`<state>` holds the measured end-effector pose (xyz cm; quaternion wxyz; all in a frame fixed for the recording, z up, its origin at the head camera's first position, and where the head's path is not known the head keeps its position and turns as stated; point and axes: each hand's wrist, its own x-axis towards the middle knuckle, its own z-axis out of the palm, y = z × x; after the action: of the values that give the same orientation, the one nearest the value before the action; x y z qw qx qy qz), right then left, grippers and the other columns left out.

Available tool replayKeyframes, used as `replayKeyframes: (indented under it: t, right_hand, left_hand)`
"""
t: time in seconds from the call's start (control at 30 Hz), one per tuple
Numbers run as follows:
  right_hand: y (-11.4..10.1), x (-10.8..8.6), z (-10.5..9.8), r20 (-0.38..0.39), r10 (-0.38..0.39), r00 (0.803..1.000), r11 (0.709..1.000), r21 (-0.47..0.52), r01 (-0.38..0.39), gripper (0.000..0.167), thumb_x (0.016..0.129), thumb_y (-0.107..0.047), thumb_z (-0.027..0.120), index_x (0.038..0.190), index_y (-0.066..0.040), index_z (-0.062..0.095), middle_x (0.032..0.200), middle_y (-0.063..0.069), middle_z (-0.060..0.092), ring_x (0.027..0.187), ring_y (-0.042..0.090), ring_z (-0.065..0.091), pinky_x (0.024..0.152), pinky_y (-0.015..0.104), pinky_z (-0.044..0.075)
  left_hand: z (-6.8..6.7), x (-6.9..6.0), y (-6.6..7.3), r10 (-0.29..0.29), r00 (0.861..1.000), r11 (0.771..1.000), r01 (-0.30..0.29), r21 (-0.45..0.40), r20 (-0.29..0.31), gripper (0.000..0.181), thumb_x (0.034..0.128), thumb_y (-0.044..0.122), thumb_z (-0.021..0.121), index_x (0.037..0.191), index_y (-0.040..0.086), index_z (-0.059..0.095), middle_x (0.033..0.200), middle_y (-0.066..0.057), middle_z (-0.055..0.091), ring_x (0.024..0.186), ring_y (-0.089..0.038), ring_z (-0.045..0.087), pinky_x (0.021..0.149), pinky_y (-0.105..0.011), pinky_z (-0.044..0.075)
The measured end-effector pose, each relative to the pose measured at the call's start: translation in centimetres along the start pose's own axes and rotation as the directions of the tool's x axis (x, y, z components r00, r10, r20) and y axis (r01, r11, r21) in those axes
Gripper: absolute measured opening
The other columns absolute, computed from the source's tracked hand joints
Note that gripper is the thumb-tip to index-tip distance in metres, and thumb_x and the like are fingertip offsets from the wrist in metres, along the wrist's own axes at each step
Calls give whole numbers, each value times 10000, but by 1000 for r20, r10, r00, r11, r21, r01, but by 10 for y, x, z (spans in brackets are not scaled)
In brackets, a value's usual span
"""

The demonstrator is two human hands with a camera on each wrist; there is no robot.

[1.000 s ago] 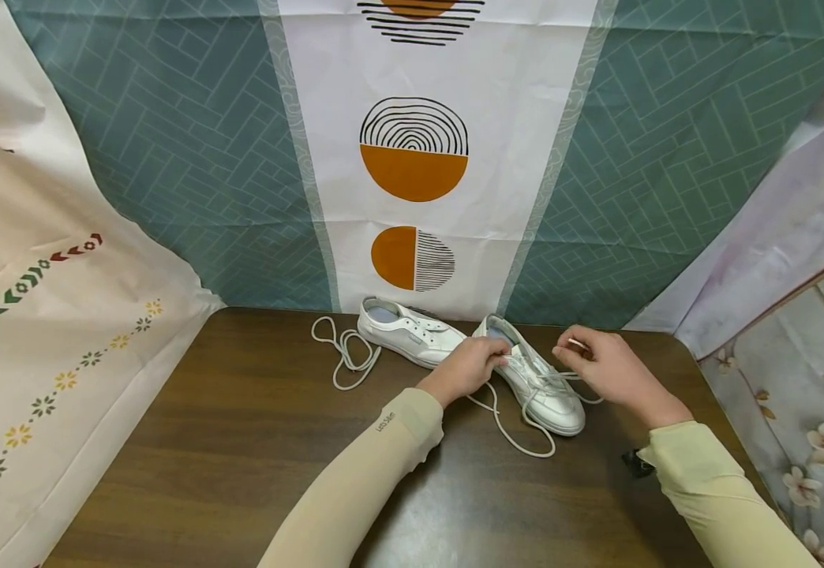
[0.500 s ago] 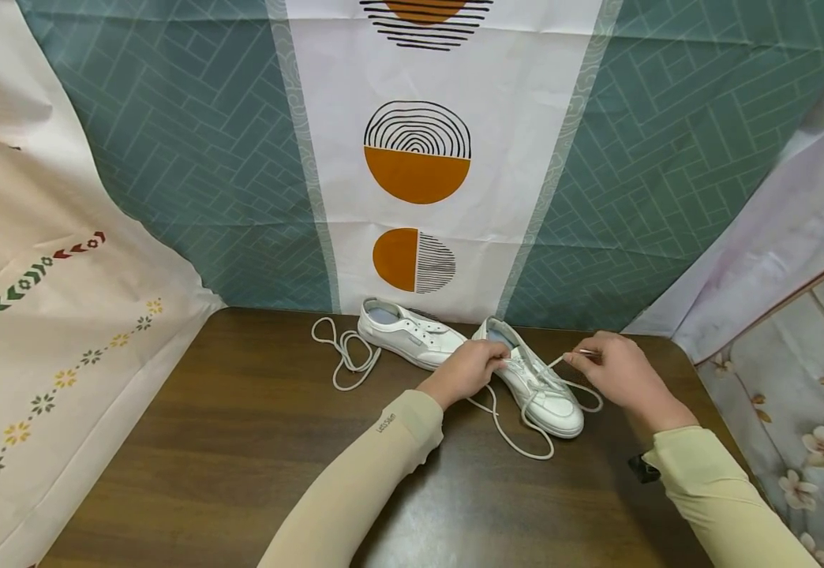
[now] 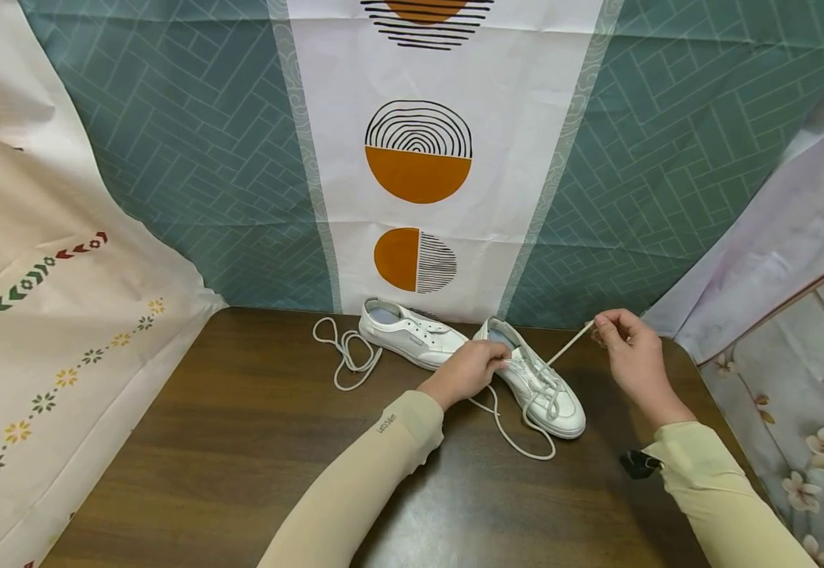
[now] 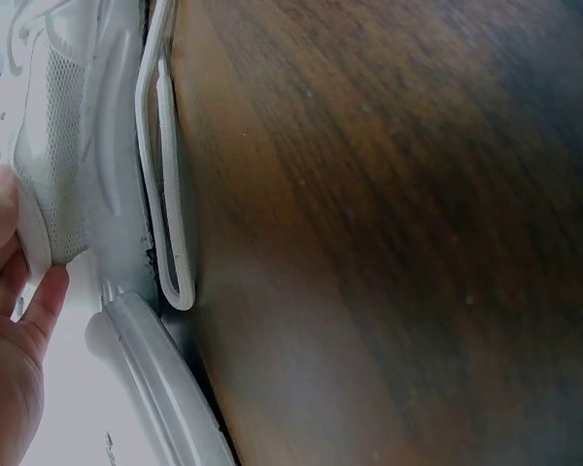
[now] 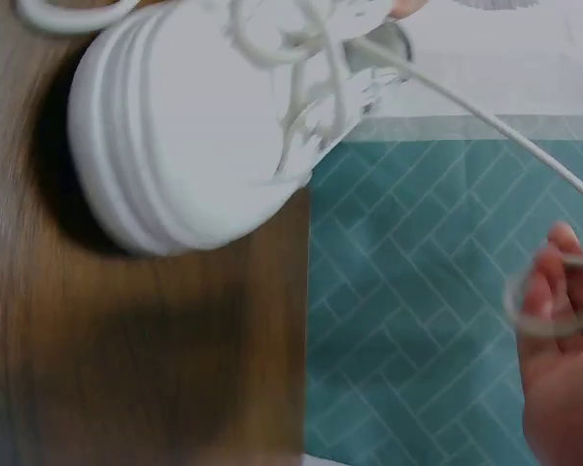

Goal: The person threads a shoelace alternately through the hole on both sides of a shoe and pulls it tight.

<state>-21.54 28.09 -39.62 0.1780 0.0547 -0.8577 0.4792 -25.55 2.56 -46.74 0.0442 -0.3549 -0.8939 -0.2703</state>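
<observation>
A white lace-up shoe (image 3: 552,412) lies angled on the table, toe towards the front right. My left hand (image 3: 463,369) holds its near upper edge by the opening; in the left wrist view the fingers (image 4: 47,306) bend against the shoe's side beside the mesh panel (image 4: 63,146). With thumb and fingertips, my right hand (image 3: 634,356) pinches a white shoelace (image 3: 570,345), which runs straight up from the eyelets to the hand. In the right wrist view a small lace loop hangs about the fingers. More lace is looped over the shoe's front.
Behind my left hand a second white shoe (image 3: 406,338) touches or nearly touches the first; I cannot tell which. Its loose lace (image 3: 344,347) lies coiled at left. Another lace end (image 3: 526,453) curves over the brown table (image 3: 241,457). A patterned cloth (image 3: 419,71) hangs behind the table.
My right hand has caught the lace and moved up and away to the right, drawing it straight. The loop at the toe's right side has shrunk. My left hand stays in place.
</observation>
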Motion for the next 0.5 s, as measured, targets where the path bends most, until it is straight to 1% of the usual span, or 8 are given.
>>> replayKeyframes:
  t: [0.03,0.07,0.17,0.27,0.37,0.43,0.47,0.5]
  right_hand:
    - [-1,0,0,32,-1,999,996,89,-2,306,970,-265,490,1019,21,590,874,-7,665,745,58,619,664,158,509]
    - [-2,1,0,68,0,998,983,181,-12,305,971,-229,486,1035,59,564,894,16,681,776,80,654,691,186,536]
    - [-1,2,0,178,-14,984,927,371,-53,334,980,-193,454,1073,127,478,953,68,697,848,155,694,745,269,556]
    - [0,2,2,224,-31,974,888,454,-76,345,984,-222,436,1056,115,448,930,114,663,866,171,695,778,278,551]
    - [-3,2,4,269,-47,962,855,509,-101,309,991,-235,417,987,74,428,815,82,562,778,131,647,772,263,554]
    - [-5,1,5,307,-56,950,849,515,-117,274,997,-239,406,949,29,431,745,50,465,677,115,555,726,240,551]
    - [-6,1,5,331,-59,942,852,509,-126,254,1000,-237,399,933,5,436,714,37,421,627,122,499,673,236,539]
    - [-6,0,5,356,-60,933,866,483,-129,248,1004,-239,393,922,-10,443,688,24,382,591,134,437,609,237,510]
  left_hand:
    - [0,0,0,-2,1000,1000,2,0,-1,89,935,270,549,907,198,594,802,74,582,734,-51,488,699,-168,393]
    - [0,0,0,-5,1000,1000,5,0,-2,85,935,270,550,915,202,598,811,79,586,738,-50,490,702,-167,396]
    - [0,-1,-1,-9,1000,1000,9,-1,-7,80,934,270,554,919,206,601,814,94,579,741,-49,496,703,-169,401]
    - [0,-1,-1,-11,1000,1000,11,1,-7,77,936,270,552,925,212,601,821,103,579,745,-43,501,708,-168,405]
    - [0,-1,-1,-15,1000,1000,15,2,-9,78,937,275,550,935,219,604,832,109,583,752,-34,504,714,-164,408]
    - [0,0,-1,-16,1000,1000,16,4,-11,83,935,277,551,943,217,607,844,108,588,761,-32,508,721,-163,415]
    - [0,0,-1,-17,1000,1000,17,6,-12,86,934,280,553,948,218,610,852,111,591,767,-28,511,727,-162,418]
    - [0,0,-1,-18,1000,1000,18,8,-12,90,934,283,553,952,218,612,858,112,594,772,-25,513,731,-161,420]
